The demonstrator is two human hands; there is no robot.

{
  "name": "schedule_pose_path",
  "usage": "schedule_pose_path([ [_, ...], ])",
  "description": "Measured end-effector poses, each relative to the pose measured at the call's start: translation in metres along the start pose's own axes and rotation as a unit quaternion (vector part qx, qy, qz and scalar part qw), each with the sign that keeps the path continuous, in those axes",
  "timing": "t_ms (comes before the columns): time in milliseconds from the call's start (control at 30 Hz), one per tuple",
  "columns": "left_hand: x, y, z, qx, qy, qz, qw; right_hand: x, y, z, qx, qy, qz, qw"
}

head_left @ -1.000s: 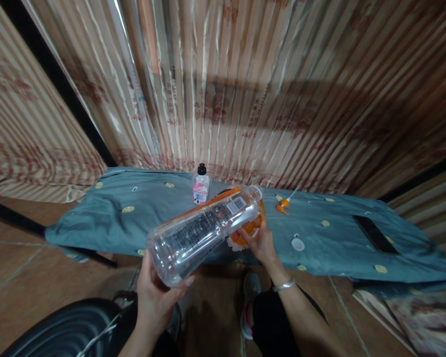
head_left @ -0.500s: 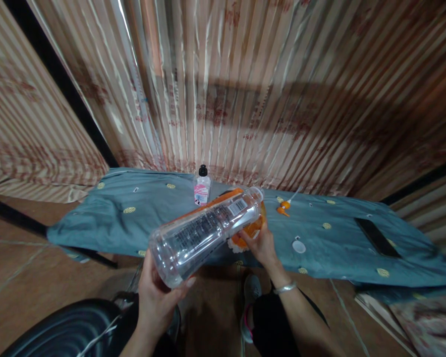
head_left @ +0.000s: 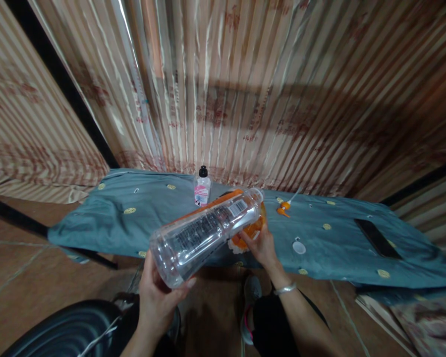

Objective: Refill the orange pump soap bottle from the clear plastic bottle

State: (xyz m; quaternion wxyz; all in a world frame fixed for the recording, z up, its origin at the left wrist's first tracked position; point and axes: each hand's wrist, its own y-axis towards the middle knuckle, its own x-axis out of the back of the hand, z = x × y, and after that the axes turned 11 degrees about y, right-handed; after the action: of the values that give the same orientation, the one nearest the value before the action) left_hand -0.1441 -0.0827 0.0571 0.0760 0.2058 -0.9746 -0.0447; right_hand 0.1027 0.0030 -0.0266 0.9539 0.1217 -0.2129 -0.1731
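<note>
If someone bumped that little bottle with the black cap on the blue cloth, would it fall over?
Probably, quite easily. The little bottle stands upright, tall for its narrow base, on the soft blue cloth, so a nudge would likely tip it. It looks like thin plastic, so it is probably light and unlikely to break. Being round, it might then roll.

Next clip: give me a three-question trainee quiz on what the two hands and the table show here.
1. True or false: the large clear plastic bottle stands upright on the blue-grey patterned cloth.
2. Which hand cups that bottle's base?
3. The small clear bottle with the black cap stands: A) at the cloth's far edge, B) on the floor.

Key: 1. False, it is tilted in the air. 2. The left hand; the right hand is at the orange container. 3. A.
</note>
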Motion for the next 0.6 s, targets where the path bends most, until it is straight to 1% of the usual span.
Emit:
schedule_pose_path([
  [167, 0.0009, 0.0, 0.0004, 0.006, 0.014, 0.0, 1.0, 0.0, -0.0003, 0.0012, 0.002, 0.008, 0.003, 1.0],
  [333, -0.0001, -0.0001, 0.0002, 0.015, -0.008, -0.004, 1.0, -0.0001, 0.0001, 0.0009, 0.003, 0.004, -0.005, 1.0],
  [433, -0.0002, 0.0, 0.0011, 0.013, -0.001, -0.004, 1.0, 0.0, 0.0002, -0.0001, 0.003, 0.002, -0.002, 1.0],
  [600, -0.0003, -0.0003, 0.0023, 0.012, -0.003, -0.005, 1.0, -0.0002, -0.0001, -0.0007, 0.02, -0.004, -0.004, 1.0],
])
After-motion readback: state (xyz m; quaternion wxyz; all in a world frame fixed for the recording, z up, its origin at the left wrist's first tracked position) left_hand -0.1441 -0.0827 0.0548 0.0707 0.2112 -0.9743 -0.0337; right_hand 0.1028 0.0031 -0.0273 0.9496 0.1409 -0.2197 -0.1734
